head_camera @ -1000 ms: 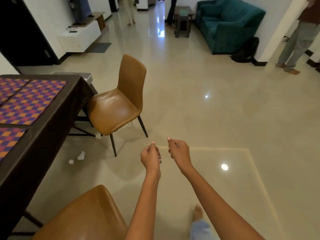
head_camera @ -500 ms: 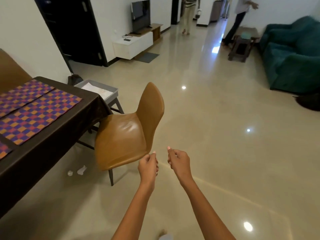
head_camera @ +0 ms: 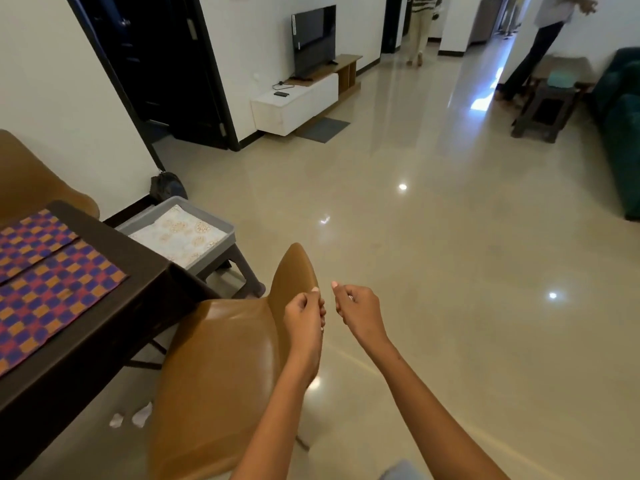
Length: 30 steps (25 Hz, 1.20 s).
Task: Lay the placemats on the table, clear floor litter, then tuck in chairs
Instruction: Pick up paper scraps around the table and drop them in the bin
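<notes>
Both hands are hovering close together just off the backrest edge of a tan chair, which is standing pulled out from the dark table, its seat facing the table and its backrest pointing away toward the open floor. The left hand is showing curled fingers beside the backrest's edge; whether it is touching the chair cannot be told. The right hand is loosely curled and holding nothing. Two checkered placemats are lying side by side on the table, long sides touching. Two bits of white litter are lying on the floor under the table's edge. A second tan chair is standing beyond the table
</notes>
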Tool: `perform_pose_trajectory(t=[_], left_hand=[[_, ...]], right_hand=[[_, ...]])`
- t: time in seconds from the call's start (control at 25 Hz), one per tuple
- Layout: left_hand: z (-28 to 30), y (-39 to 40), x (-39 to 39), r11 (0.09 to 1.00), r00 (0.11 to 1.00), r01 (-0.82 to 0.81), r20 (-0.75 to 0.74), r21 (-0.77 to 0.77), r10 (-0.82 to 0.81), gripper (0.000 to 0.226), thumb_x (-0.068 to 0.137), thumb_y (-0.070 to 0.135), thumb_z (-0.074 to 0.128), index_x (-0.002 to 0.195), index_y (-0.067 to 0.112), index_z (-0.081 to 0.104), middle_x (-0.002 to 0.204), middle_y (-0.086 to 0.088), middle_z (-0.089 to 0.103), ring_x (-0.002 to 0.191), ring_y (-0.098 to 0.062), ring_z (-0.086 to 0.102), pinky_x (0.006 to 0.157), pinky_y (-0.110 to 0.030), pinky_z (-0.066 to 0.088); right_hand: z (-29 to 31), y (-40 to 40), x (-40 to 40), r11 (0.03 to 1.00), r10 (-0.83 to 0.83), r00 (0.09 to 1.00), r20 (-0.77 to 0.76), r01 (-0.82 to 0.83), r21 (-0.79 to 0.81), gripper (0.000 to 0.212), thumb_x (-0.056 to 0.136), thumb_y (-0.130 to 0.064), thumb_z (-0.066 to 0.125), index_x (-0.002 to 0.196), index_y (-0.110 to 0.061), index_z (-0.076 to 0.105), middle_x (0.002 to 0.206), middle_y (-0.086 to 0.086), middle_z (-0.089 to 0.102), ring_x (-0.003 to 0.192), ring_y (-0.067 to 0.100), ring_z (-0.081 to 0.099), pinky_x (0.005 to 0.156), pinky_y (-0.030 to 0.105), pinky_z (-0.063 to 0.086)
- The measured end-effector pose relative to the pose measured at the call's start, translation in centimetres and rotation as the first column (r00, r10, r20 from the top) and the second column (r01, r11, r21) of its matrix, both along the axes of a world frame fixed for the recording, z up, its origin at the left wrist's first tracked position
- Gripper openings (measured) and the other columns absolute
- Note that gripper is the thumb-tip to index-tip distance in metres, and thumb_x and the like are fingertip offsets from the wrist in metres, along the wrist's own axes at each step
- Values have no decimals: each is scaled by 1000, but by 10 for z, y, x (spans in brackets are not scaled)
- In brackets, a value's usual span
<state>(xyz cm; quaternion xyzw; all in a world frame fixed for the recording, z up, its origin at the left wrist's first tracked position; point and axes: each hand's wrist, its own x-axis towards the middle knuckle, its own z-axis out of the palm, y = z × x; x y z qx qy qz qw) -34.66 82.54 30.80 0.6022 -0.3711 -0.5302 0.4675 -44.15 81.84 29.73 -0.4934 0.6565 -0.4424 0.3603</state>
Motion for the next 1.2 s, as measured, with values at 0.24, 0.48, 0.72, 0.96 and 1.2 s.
perform_pose_trajectory(t=[0.24,0.48,0.72,0.96,1.2], left_hand=[[-6,-174,-65,980,981,-193,37,46,191,30,97,24,48,72,10,52,61,-2,49,51,-11,40,44,-17,32],[-11,-288,-102,926,927,-370,89,77,363,30,98,24,46,74,10,56,63,-3,50,55,-12,42,50,-21,35],[-27,-409,-95,853,859,-513,73,100,507,31,97,23,48,71,9,55,60,-2,49,51,-11,40,47,-20,32],[-25,-603,-21,744,750,-661,58,96,658,32,96,24,49,68,10,54,59,-3,49,50,-13,41,49,-24,35],[-13,-741,64,622,625,-781,64,60,778,30,97,21,47,70,11,52,60,-2,49,52,-12,42,50,-21,35]], right_hand=[[6,-192,-78,980,199,980,-21,-199,11,51,96,-31,50,47,-18,46,44,-5,45,43,11,39,53,25,35],[6,-332,-113,931,366,930,-21,-366,12,49,96,-31,49,51,-13,46,45,-6,43,44,9,38,52,24,34],[-19,-461,-99,856,515,857,-1,-514,54,48,97,-32,49,52,-14,46,48,-4,44,44,9,38,50,21,33],[-11,-674,-15,778,625,780,27,-625,60,48,96,-32,50,50,-16,45,48,-3,45,45,11,39,53,24,34],[-6,-831,95,683,727,684,65,-730,36,46,96,-31,50,54,-13,47,50,0,46,45,10,39,50,23,33]])
